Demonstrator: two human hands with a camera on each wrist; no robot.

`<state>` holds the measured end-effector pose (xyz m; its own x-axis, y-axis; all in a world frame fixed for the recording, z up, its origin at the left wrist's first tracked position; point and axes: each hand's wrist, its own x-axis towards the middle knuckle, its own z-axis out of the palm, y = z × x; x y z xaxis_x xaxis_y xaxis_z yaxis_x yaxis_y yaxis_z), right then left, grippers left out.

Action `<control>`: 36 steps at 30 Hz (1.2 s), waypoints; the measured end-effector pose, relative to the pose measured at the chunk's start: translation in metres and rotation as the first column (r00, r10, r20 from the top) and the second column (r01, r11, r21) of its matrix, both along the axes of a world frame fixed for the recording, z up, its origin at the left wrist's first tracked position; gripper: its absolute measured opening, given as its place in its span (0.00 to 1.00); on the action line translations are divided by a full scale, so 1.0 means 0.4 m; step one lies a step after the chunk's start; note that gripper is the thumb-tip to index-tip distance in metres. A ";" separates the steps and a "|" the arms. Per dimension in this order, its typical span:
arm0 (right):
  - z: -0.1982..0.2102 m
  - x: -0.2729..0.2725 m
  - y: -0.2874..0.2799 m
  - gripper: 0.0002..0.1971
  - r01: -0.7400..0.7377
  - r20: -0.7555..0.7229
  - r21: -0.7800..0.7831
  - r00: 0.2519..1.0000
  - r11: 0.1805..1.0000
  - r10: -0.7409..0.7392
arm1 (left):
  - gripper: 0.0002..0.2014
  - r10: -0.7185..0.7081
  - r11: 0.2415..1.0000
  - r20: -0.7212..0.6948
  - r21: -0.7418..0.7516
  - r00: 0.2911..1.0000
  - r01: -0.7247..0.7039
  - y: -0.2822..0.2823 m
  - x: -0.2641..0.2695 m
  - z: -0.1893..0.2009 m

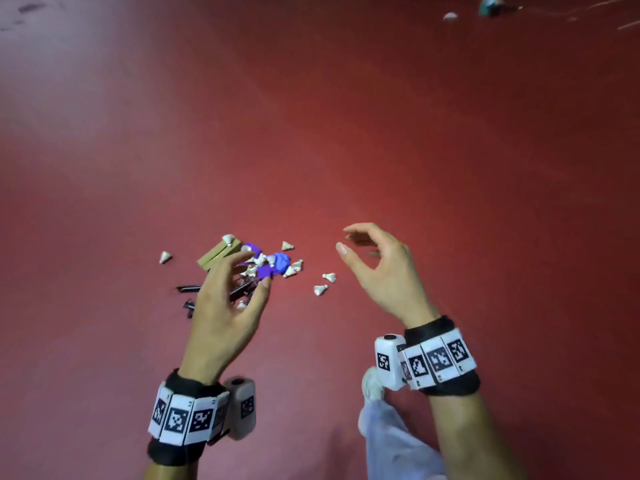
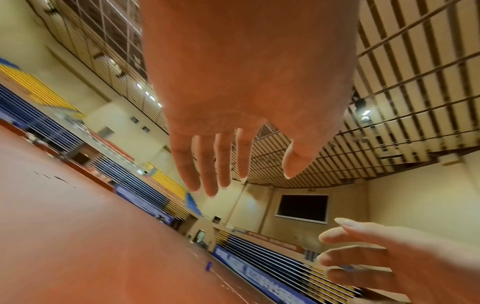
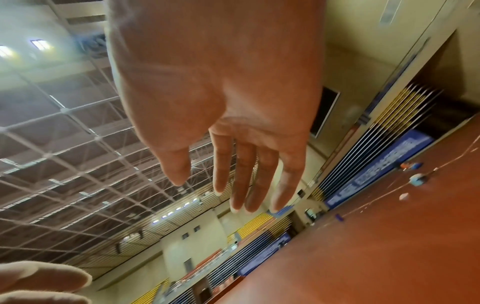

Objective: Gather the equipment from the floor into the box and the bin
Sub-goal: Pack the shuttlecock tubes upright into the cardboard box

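Note:
On the red floor (image 1: 346, 133) lies a heap of several white shuttlecocks (image 1: 292, 268), a crumpled blue-purple bag (image 1: 278, 262), a tan cardboard piece (image 1: 219, 255) and dark scraps (image 1: 188, 289). My left hand (image 1: 242, 271) hovers over the heap's near side, fingers spread and loosely bent, holding nothing. My right hand (image 1: 349, 240) hangs in the air right of the heap, fingers relaxed and empty. In the left wrist view the left hand (image 2: 233, 181) shows straight fingers; in the right wrist view the right hand (image 3: 228, 195) does too. No box or bin is in view.
A lone shuttlecock (image 1: 450, 16) and a teal object (image 1: 490, 5) lie far off at the top right, near white court lines. My white shoe (image 1: 372, 386) and pale trouser leg (image 1: 391, 441) are below the right wrist. Stands and walls ring the hall.

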<state>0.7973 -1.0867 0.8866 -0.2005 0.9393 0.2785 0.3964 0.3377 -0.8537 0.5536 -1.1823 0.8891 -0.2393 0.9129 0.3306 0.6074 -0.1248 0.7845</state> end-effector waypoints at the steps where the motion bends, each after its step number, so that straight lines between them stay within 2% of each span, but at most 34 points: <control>1: -0.009 -0.035 0.047 0.12 -0.051 -0.002 -0.007 0.999 0.999 0.051 | 0.18 0.040 0.999 -0.012 0.000 0.999 -0.040 0.022 -0.022 -0.002; 6: -0.019 -0.189 0.333 0.13 -0.270 0.000 -0.011 0.963 0.963 0.270 | 0.19 0.231 0.971 -0.100 -0.029 0.968 -0.235 0.191 -0.107 -0.002; 11: 0.007 -0.339 0.611 0.15 -0.358 0.008 -0.003 0.934 0.934 0.358 | 0.22 0.365 0.924 -0.192 -0.045 0.911 -0.379 0.346 -0.197 0.043; 16: -0.054 -0.477 0.728 0.14 -0.450 0.021 -0.085 0.891 0.889 0.453 | 0.22 0.465 0.866 -0.226 -0.084 0.856 -0.493 0.398 -0.298 0.061; 21: -0.095 -0.651 0.820 0.14 -0.528 0.051 -0.125 0.842 0.840 0.537 | 0.22 0.540 0.811 -0.240 -0.108 0.807 -0.575 0.452 -0.428 0.037; 27: -0.112 -0.839 0.934 0.16 -0.542 0.088 -0.146 0.826 0.828 0.556 | 0.23 0.530 0.816 -0.228 -0.127 0.817 -0.564 0.568 -0.640 -0.015; 36: -0.107 -1.115 1.105 0.18 -0.388 0.168 -0.176 0.894 0.904 0.416 | 0.25 0.363 0.897 -0.222 -0.178 0.905 -0.404 0.843 -1.025 -0.076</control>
<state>0.3512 -0.6447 0.8439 -0.6067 0.7918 0.0708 0.4153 0.3917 -0.8211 0.1435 -0.8452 0.8586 -0.5404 0.8154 0.2074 0.7059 0.3053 0.6391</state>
